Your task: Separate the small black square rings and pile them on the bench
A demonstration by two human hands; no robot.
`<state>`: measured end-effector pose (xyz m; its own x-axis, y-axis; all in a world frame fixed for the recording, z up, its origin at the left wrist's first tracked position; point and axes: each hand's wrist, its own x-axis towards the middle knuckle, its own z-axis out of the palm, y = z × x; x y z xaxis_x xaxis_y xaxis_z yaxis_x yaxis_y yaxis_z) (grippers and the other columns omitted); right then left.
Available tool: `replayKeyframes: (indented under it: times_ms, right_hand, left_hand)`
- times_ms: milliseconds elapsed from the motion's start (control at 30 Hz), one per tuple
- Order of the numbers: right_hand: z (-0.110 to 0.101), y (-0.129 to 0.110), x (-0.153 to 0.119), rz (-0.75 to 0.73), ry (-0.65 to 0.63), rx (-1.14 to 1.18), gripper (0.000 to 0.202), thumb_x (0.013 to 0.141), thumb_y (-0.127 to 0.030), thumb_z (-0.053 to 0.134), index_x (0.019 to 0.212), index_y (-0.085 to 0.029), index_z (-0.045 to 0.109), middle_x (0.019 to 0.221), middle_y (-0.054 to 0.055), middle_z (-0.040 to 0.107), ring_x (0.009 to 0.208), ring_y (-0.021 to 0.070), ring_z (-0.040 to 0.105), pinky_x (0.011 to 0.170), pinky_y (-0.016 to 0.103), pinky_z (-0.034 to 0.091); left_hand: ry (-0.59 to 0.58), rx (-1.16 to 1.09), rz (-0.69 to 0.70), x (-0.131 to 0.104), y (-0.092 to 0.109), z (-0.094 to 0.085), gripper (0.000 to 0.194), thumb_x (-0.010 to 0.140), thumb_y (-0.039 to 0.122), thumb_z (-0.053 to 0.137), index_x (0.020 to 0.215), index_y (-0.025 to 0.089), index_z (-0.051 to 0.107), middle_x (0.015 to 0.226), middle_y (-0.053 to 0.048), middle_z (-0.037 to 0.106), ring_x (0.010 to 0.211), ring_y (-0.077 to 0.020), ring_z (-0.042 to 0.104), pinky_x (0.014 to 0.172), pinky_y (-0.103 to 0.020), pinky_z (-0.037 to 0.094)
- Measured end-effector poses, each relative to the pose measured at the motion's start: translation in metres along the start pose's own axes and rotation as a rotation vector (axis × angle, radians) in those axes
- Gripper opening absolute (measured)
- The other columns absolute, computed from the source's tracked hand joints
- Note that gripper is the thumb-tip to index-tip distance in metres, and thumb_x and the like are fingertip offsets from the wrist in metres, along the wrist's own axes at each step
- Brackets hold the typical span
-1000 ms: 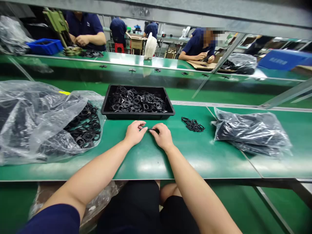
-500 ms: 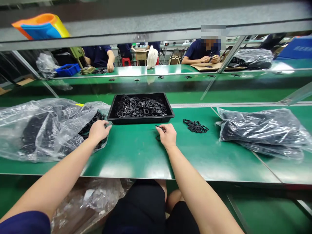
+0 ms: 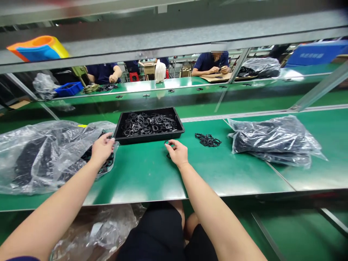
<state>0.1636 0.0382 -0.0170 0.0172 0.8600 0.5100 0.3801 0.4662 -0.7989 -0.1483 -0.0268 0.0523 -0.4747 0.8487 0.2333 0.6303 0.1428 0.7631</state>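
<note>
My left hand (image 3: 102,148) is over the mouth of a clear plastic bag (image 3: 51,156) full of black parts, close to the tray's left front corner. Its fingers are curled together, with a small dark bit at their tips that I cannot make out. In front of the black tray (image 3: 149,138), my right hand (image 3: 178,153) pinches a thin black plastic ring (image 3: 168,156), partly covered by the fingers. Many black ring-shaped parts (image 3: 152,124) fill the tray. To the right of that hand lies a small pile of black rings (image 3: 208,140) on the green table (image 3: 141,174).
Sealed plastic bags of dark parts (image 3: 269,139) lie at the right. Behind the tray, small black pieces (image 3: 171,90) are spaced along a green surface. Metal posts and an overhead shelf (image 3: 174,40) frame the bench. Two co-workers (image 3: 212,63) sit across.
The camera view has shifted and tilted, so the bench sits lower and further left. Both my hands stay near the same spots, the right still pinching the ring.
</note>
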Motion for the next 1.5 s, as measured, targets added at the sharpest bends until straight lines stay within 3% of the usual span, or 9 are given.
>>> replayKeyframes:
  times_ms: [67, 133, 233, 367, 500, 867, 1200, 1367, 1500]
  right_hand:
    - [0.000, 0.000, 0.000, 0.003, -0.007, 0.043, 0.028, 0.081, -0.041, 0.058, 0.092, -0.017, 0.068, 0.080, 0.005, 0.070, 0.056, 0.0126, 0.060, 0.064, 0.027, 0.051]
    - [0.000, 0.002, -0.001, 0.040, -0.012, 0.088, 0.027, 0.082, -0.039, 0.054, 0.092, -0.018, 0.069, 0.077, 0.004, 0.070, 0.059, 0.0135, 0.062, 0.065, 0.027, 0.052]
    - [0.001, 0.006, 0.000, 0.150, -0.015, 0.194, 0.021, 0.079, -0.034, 0.057, 0.089, -0.018, 0.067, 0.070, 0.002, 0.067, 0.058, 0.0132, 0.062, 0.063, 0.027, 0.053]
    - [0.001, 0.010, 0.001, 0.257, -0.039, 0.347, 0.027, 0.074, -0.031, 0.064, 0.098, -0.018, 0.063, 0.068, -0.001, 0.064, 0.054, 0.0111, 0.060, 0.058, 0.025, 0.053]
    - [0.000, 0.005, 0.002, 0.314, -0.146, 0.400, 0.023, 0.070, -0.030, 0.069, 0.089, -0.018, 0.066, 0.068, -0.001, 0.064, 0.058, 0.0113, 0.061, 0.054, 0.024, 0.051]
    - [-0.002, -0.018, 0.007, 0.582, -0.335, 0.681, 0.035, 0.057, -0.034, 0.080, 0.081, -0.014, 0.065, 0.059, 0.000, 0.066, 0.052, 0.0101, 0.060, 0.047, 0.020, 0.046]
    - [-0.005, -0.011, 0.005, 0.577, -0.283, 0.654, 0.031, 0.058, -0.031, 0.078, 0.079, -0.015, 0.062, 0.052, -0.004, 0.062, 0.043, 0.0063, 0.054, 0.043, 0.017, 0.044]
    - [-0.006, -0.011, 0.005, 0.579, -0.277, 0.687, 0.032, 0.059, -0.033, 0.078, 0.080, -0.015, 0.063, 0.055, -0.003, 0.064, 0.046, 0.0067, 0.056, 0.044, 0.018, 0.045]
    - [-0.007, -0.011, 0.005, 0.609, -0.267, 0.722, 0.037, 0.055, -0.035, 0.081, 0.080, -0.014, 0.064, 0.057, -0.002, 0.066, 0.048, 0.0078, 0.059, 0.048, 0.018, 0.048]
  left_hand:
    - [-0.056, -0.142, 0.014, -0.014, 0.017, 0.034, 0.046, 0.081, 0.047, 0.052, 0.114, 0.017, 0.061, 0.075, -0.003, 0.065, 0.056, -0.0115, 0.056, 0.054, -0.025, 0.047]
    - [-0.130, -0.482, -0.035, -0.029, 0.035, 0.071, 0.048, 0.070, 0.049, 0.066, 0.103, 0.013, 0.066, 0.074, -0.004, 0.065, 0.055, -0.0101, 0.054, 0.051, -0.023, 0.044]
    - [-0.221, -0.710, -0.113, -0.047, 0.058, 0.118, 0.053, 0.061, 0.045, 0.075, 0.102, 0.012, 0.066, 0.076, -0.003, 0.065, 0.053, -0.0077, 0.050, 0.050, -0.022, 0.041]
    - [-0.414, -0.860, -0.149, -0.058, 0.066, 0.149, 0.059, 0.056, 0.035, 0.081, 0.107, 0.012, 0.064, 0.093, -0.006, 0.066, 0.064, -0.0085, 0.055, 0.061, -0.024, 0.047]
    - [-0.512, -0.908, -0.141, -0.056, 0.058, 0.154, 0.056, 0.055, 0.031, 0.082, 0.104, 0.012, 0.064, 0.095, -0.006, 0.065, 0.072, -0.0107, 0.058, 0.071, -0.029, 0.050]
    - [-0.316, -0.650, 0.031, -0.057, 0.051, 0.157, 0.047, 0.066, 0.034, 0.074, 0.108, 0.014, 0.065, 0.089, -0.006, 0.064, 0.082, -0.0162, 0.062, 0.085, -0.036, 0.051]
    - [-0.520, -0.419, 0.260, -0.061, 0.053, 0.149, 0.049, 0.065, 0.038, 0.074, 0.110, 0.020, 0.065, 0.113, -0.008, 0.060, 0.094, -0.0225, 0.064, 0.086, -0.038, 0.054]
    - [-0.411, -0.243, 0.430, -0.061, 0.058, 0.140, 0.036, 0.070, 0.039, 0.069, 0.103, 0.022, 0.068, 0.104, -0.007, 0.064, 0.090, -0.0217, 0.061, 0.080, -0.035, 0.053]
    - [-0.263, -0.212, 0.463, -0.059, 0.057, 0.137, 0.036, 0.072, 0.041, 0.068, 0.101, 0.022, 0.068, 0.103, -0.005, 0.062, 0.089, -0.0204, 0.061, 0.081, -0.033, 0.050]
